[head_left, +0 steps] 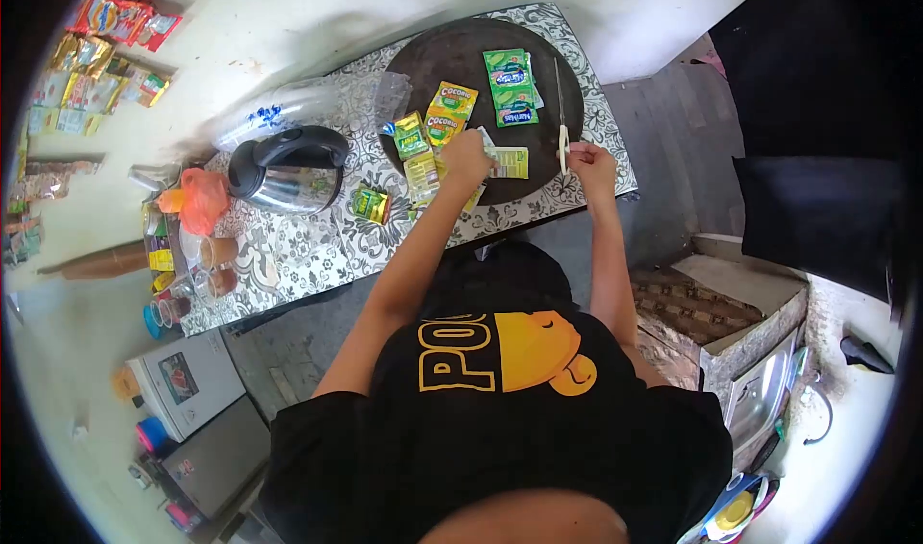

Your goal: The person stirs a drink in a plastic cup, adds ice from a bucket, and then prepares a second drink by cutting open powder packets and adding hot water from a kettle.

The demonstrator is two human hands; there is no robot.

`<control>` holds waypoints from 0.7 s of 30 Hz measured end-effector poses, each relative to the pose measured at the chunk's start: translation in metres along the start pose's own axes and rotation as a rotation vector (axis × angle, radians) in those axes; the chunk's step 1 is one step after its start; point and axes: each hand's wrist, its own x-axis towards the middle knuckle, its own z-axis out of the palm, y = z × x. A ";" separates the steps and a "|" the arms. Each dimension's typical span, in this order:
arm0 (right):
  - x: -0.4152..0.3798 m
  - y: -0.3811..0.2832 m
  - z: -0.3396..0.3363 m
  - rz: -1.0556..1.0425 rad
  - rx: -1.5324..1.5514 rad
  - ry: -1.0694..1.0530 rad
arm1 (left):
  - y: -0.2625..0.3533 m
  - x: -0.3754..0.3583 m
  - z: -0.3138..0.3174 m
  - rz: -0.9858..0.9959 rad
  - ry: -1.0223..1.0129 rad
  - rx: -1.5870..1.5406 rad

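My left hand [466,162] is closed over the sachets on a dark round board [404,68], its fingers pinching a pale yellow-green sachet [511,162]; the grip is partly hidden. Beside it lie orange Cocorio sachets [449,111] and a green-yellow sachet [411,136]. At the board's right side my right hand [592,169] is closed on the white handles of a pair of scissors [563,145], whose blades point away from me. Green sachets [510,87] lie between the scissors and the orange ones.
A patterned tablecloth [317,256] covers the table. On it stand an electric kettle [288,174], a small green sachet [370,204], plastic cups [218,251] and an orange bag [204,201]. Sachet strips [91,87] hang on the left wall. A washing machine [187,381] stands below left.
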 end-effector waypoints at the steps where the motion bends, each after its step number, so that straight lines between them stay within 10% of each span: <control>1: 0.002 -0.004 0.004 -0.002 -0.011 -0.013 | 0.000 0.001 0.000 -0.009 0.008 -0.002; 6: -0.002 -0.018 0.015 -0.042 -0.014 -0.096 | -0.024 0.013 -0.008 -0.039 -0.248 -0.361; 14: -0.009 -0.016 0.053 -0.211 -0.444 -0.211 | -0.048 -0.066 -0.107 -0.169 0.298 -0.263; 21: -0.014 -0.041 0.096 -0.346 -1.053 -0.033 | -0.084 -0.145 -0.168 -0.462 0.387 -0.342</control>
